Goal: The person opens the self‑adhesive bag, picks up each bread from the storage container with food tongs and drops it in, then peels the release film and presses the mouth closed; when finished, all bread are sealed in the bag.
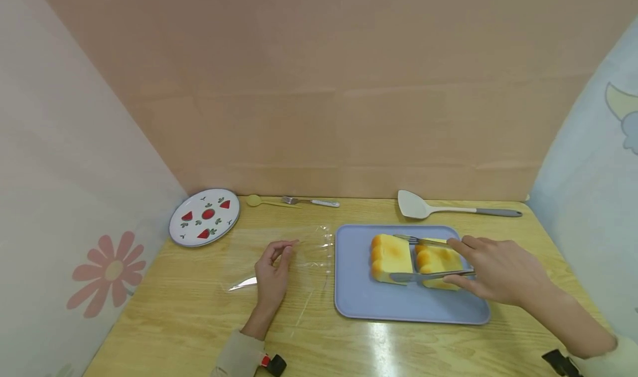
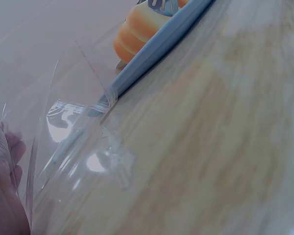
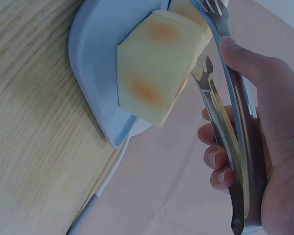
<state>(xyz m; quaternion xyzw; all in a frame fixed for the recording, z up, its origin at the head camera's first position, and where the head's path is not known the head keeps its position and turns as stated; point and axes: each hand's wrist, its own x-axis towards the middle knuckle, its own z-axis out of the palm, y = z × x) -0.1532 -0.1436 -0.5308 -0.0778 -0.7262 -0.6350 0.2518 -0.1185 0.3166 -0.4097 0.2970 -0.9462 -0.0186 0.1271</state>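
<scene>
My left hand [image 1: 272,277] pinches the edge of a clear plastic bag [image 1: 311,261], which lies spread over the table left of the tray; the left wrist view shows its shiny film [image 2: 61,125] beside the fingers. Metal tongs [image 3: 240,127] are in my right hand [image 1: 503,272], their two arms spread apart. On the blue tray [image 1: 359,299] sit two golden-topped pieces of bread, a left one [image 1: 394,255] and a right one [image 1: 437,259]. The tongs reach across the right piece, with their tips at the left piece's far and near sides; whether they touch it I cannot tell.
At the back left stands a round plate [image 1: 194,205] with a red fruit pattern. A yellow spoon [image 1: 254,200] and a fork [image 1: 319,202] lie along the back wall. Behind the tray rests a white spatula [image 1: 413,205] with a grey handle.
</scene>
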